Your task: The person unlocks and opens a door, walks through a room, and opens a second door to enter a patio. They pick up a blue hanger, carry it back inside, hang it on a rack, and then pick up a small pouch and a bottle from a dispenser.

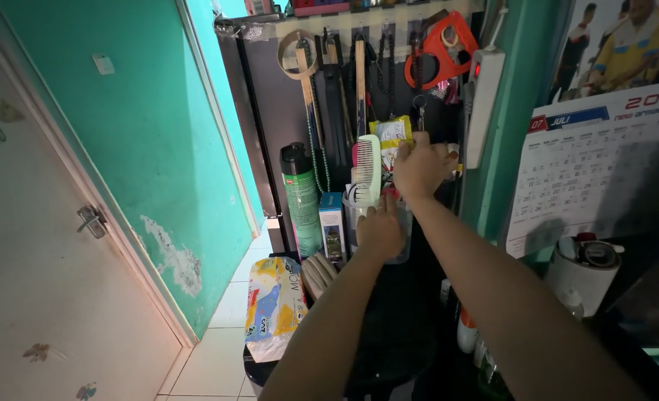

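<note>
Reaching forward, both hands are up at a crowded dark shelf. Left hand (pixel 380 226) lies flat against a clear cup (pixel 400 234), fingers spread on its front, steadying it rather than clamping. Right hand (pixel 421 169) is higher, just above the cup's rim, fingers curled in among what stands there; what they pinch is hidden behind the knuckles, so I cannot tell if it grips anything. Pale green comb (pixel 367 169) sticks up out of the cup, just left of the right hand and right above the left. Yellow packet (pixel 392 134) hangs behind, touching or nearly touching the right fingertips.

Moving out: small blue box (pixel 332 226) stands just left of the cup, then a tall green spray can (pixel 300 200). Below them a plastic bag (pixel 274 304) with blue and yellow print lies near the left forearm. Up top, an orange tape dispenser (pixel 439 48) hangs beside a white power strip (pixel 482 104). Calendar (pixel 597 163) is on the right, teal wall (pixel 159 148) on the left.
</note>
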